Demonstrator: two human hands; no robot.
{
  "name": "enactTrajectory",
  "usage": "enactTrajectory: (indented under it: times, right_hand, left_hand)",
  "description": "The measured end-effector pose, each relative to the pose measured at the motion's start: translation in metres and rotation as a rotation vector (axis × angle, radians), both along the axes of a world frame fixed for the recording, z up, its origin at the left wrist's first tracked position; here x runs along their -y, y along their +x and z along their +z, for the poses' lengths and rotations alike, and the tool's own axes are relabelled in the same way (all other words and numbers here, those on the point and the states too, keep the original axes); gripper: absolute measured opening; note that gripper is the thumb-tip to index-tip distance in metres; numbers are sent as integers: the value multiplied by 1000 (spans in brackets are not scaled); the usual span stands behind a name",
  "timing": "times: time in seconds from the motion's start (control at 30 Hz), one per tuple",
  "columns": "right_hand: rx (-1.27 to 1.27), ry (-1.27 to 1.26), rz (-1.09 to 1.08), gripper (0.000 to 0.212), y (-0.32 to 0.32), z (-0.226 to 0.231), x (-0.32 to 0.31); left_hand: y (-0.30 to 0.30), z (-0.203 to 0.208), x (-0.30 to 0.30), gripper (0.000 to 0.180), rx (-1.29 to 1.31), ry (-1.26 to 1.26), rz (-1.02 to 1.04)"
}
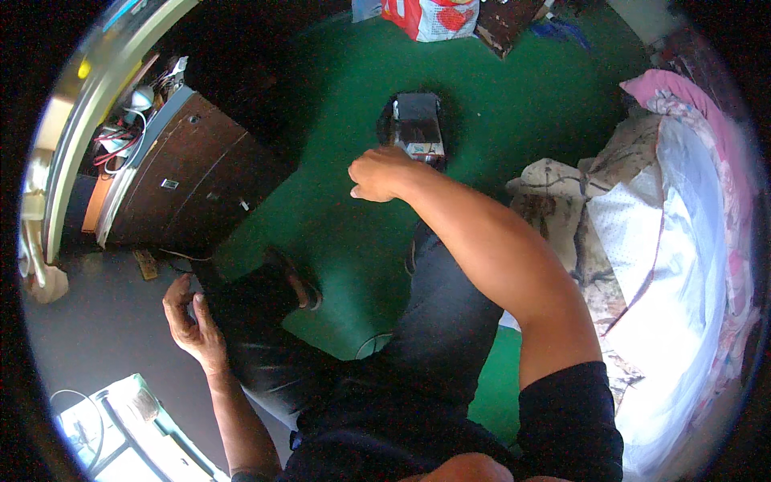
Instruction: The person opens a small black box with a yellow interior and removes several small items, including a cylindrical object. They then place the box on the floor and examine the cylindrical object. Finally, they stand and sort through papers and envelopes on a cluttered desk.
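My right hand (382, 173) reaches forward over the green floor, its fingers curled in and turned down. Whatever those fingers hold, if anything, is hidden. Just beyond that hand lies a dark box-shaped thing (419, 120) with a greyish top panel and a light patch at its near end. From this angle I cannot tell whether the hand touches it. Over on the left, my left hand (195, 325) hovers beside my knee, its fingers loosely bent, the thumb apart and nothing seen between them.
A brown cabinet (181, 173) stands at the left with cables on top. Bedding (642, 241) is heaped along the right. A red and white bag (438, 18) sits at the far edge of the green floor (337, 80). A pale item (132, 434) is at the lower left.
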State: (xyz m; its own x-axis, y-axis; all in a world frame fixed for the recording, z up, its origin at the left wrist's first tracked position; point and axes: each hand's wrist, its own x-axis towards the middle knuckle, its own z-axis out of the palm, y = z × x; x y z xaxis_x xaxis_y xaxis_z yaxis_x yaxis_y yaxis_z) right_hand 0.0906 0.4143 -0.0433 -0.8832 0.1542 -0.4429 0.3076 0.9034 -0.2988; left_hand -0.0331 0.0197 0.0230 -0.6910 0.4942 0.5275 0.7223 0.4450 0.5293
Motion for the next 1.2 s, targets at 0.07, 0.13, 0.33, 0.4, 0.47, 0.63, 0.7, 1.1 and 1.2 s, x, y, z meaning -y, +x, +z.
enactTrajectory:
  times: [0.07, 0.13, 0.33, 0.4, 0.47, 0.63, 0.7, 1.1, 1.2]
  right_hand:
    - [19, -5, -9, 36, -2, -1, 0]
    - [24, -8, -10, 35, -2, 0, 0]
    - [122, -36, -13, 40, -8, 3, 4]
    - [123, -41, -22, 41, -7, 3, 4]
    - [99, -25, -21, 36, -4, -12, 1]
    - [135, -24, -32, 38, -9, -8, 5]
    - [141, -39, -92, 40, -9, -2, 6]
    - [-429, 46, -191, 50, -4, 10, 4]
    - [-618, 96, -275, 39, 2, -4, -4]
  left_hand:
    - [-1, -2, 2, 26, 46, 55, -2]
    - [-1, 0, 3, 24, 65, 67, 4]
    - [-1, 1, 4, 20, 72, 118, 10]
    - [-1, 3, 3, 19, 79, 128, 11]
    - [-3, 3, 4, 19, 75, 151, 8]
    - [-2, 6, 7, 18, 106, 148, 17]
    - [-3, 11, 2, 18, 88, 178, 2]
    - [-8, 24, 4, 17, 119, 223, -4]
    - [-8, 29, 4, 17, 122, 247, -10]
